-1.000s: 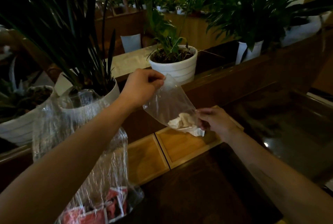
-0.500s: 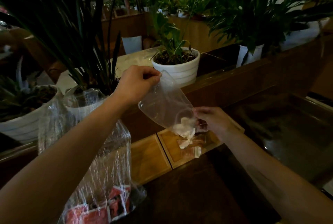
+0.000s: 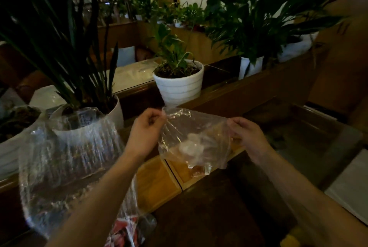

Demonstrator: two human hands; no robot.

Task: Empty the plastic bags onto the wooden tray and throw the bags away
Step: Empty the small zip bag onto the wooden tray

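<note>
A small clear plastic bag (image 3: 196,135) hangs stretched between my two hands above the wooden tray (image 3: 157,183). My left hand (image 3: 146,129) pinches its top left corner and my right hand (image 3: 246,134) grips its right edge. Pale white pieces (image 3: 191,146) show through the plastic; I cannot tell whether they sit inside the bag or lie on the tray's right compartment below. The tray is light wood with a dark divider line between two sections.
A large clear plastic bag (image 3: 71,163) with red packets (image 3: 124,230) at its bottom stands left of my left arm. White plant pots (image 3: 179,85) line the wooden ledge behind the tray. The dark tabletop (image 3: 209,213) stretches in front.
The bag was tipped downward and white pieces dropped toward the tray. Now it is pulled out sideways between both hands, with my left hand lower and my right hand higher.
</note>
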